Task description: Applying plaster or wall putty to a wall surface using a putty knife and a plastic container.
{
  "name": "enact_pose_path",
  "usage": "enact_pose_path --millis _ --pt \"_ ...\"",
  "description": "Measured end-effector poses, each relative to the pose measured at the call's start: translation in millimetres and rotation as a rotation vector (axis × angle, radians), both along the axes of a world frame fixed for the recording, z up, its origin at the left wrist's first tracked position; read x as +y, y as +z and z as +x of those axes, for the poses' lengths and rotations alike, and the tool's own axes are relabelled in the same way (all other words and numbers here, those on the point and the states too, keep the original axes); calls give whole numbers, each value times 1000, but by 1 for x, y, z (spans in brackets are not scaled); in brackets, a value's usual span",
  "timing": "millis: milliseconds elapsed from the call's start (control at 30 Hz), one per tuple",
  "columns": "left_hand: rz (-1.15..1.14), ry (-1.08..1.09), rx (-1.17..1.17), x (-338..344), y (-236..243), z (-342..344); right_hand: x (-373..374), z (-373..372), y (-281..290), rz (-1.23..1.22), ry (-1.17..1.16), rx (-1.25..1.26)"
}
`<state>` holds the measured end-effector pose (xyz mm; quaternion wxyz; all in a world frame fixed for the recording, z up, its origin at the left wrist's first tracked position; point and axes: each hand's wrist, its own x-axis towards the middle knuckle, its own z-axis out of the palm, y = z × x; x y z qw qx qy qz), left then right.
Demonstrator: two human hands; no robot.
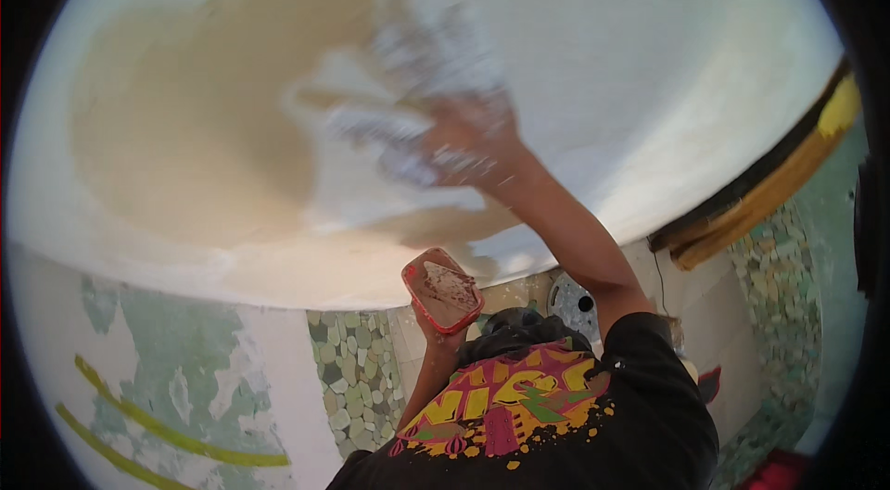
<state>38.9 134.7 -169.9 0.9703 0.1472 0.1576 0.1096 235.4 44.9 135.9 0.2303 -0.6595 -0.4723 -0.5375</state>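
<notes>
My left hand (443,341) grips a small red rectangular tub (476,306) from below, close in front of my chest. Its inside is coated with a pale brown, whitish residue. My right hand (470,133) is raised against a large pale wall surface (593,54). White patches cover its fingers, and they are smeared by motion. Whether this is a coating on the skin or something held, I cannot tell. A tan, darker area (204,110) spreads over the wall to the left of this hand.
Below the wall lies flooring with a pebble strip (357,379) and worn green-white patches (185,351). Yellow-green strips (167,434) are at lower left. A brown wooden piece (742,212) runs along the right edge. A grey round object with a dark hole (567,300) is beside my right arm.
</notes>
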Motion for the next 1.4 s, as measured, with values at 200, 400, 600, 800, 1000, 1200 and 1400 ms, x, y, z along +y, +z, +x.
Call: enact_pose_path --millis 200,400,600,800,1000,1200,1400 --pt "202 -78 10 10 -10 3 -159 77 -24 515 -370 -136" --pt "75 -230 -9 18 -26 0 -276 128 -119 1194 -295 202" --pt "89 -167 151 7 -28 8 -318 154 -249 1140 -861 213" --pt "118 -188 148 13 -44 3 -363 183 -159 813 -1086 194" --pt "180 -179 218 23 -34 2 -328 182 -37 1501 -526 -197" --pt "183 -245 185 -7 -22 12 -422 196 -184 893 -1006 240" --pt "70 -219 66 29 -3 14 -231 93 -265 1731 -261 714"
